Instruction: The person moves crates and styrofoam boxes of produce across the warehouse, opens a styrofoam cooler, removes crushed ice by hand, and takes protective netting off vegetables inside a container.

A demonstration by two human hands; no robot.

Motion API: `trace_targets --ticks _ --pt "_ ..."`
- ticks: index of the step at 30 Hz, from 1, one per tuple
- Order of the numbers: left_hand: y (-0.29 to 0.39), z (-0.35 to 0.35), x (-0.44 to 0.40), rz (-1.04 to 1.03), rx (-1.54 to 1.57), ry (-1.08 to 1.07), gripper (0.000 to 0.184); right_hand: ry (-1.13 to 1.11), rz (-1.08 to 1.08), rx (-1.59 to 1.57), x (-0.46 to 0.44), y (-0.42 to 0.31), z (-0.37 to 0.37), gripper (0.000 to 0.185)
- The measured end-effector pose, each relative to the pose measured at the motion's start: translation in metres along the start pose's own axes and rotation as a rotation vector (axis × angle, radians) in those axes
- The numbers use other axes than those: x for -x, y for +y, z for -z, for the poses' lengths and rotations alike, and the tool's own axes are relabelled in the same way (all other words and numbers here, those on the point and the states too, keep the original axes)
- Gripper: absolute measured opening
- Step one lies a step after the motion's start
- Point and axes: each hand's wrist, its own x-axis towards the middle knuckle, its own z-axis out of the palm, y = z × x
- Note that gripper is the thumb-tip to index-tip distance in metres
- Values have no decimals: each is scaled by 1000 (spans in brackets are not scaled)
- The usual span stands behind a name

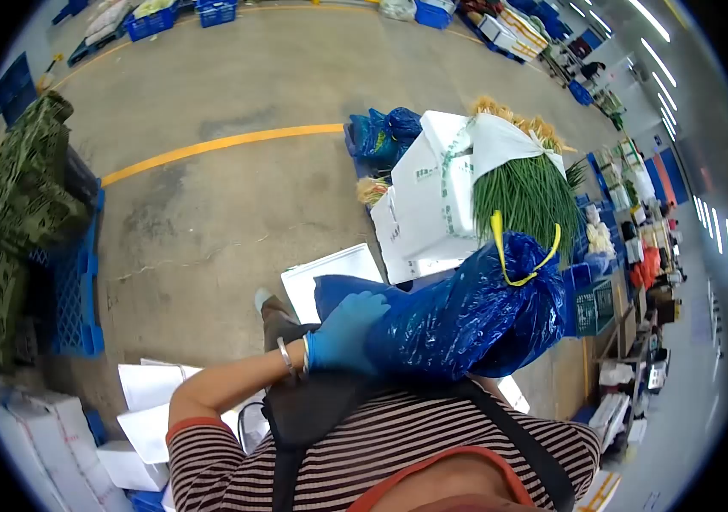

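A blue-gloved left hand (349,334) clasps a shiny blue bag (458,316) with a yellow tie (515,282), right of the frame's centre; the right hand is hidden, its grip unclear. Green stalks (528,198) in white wrap (505,147) lie upper right.

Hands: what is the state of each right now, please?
Left hand: on the blue bag; grip unclear.
Right hand: hidden, cannot be told.

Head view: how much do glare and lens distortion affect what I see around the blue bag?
Head view: fisheye bend, black corners, yellow floor line curving; head view: white highlights on the glossy blue plastic bag, its yellow tie still readable; head view: ceiling tubes blown out at right; head view: gloved left hand fairly clear.
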Motion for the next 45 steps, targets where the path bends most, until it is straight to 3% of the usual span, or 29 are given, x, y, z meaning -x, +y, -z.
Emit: trace_targets --ticks 2,6,11,18,28,31,34,37,42,45 --pt "-29 53 -7 -125 17 -4 89 60 14 -15 -25 -4 -44 48" --pt "-50 153 -49 -268 47 -69 59 156 42 -61 -76 -15 -115 48" --pt "-104 241 -96 -348 -15 -315 73 265 72 -113 -140 -22 -173 48" --pt "-218 316 -163 -254 -51 -312 62 375 114 -176 -248 -33 -196 48" --pt "-366 444 -360 -144 -86 -429 66 523 122 -271 -482 -108 -199 48" --pt "-404 473 -410 -177 -33 -357 70 562 130 -294 -538 -128 -209 48" --pt "-448 499 -470 -199 -16 -479 71 639 143 -325 -587 -145 -221 48" --pt "-490 524 -531 -351 15 -520 71 754 167 -370 -628 -154 -240 49" --pt "-521 548 -630 -488 12 -722 49 942 224 -463 -684 -179 -260 49" --pt "-534 550 -682 -573 9 -859 50 1058 236 -548 -708 -185 -254 49"
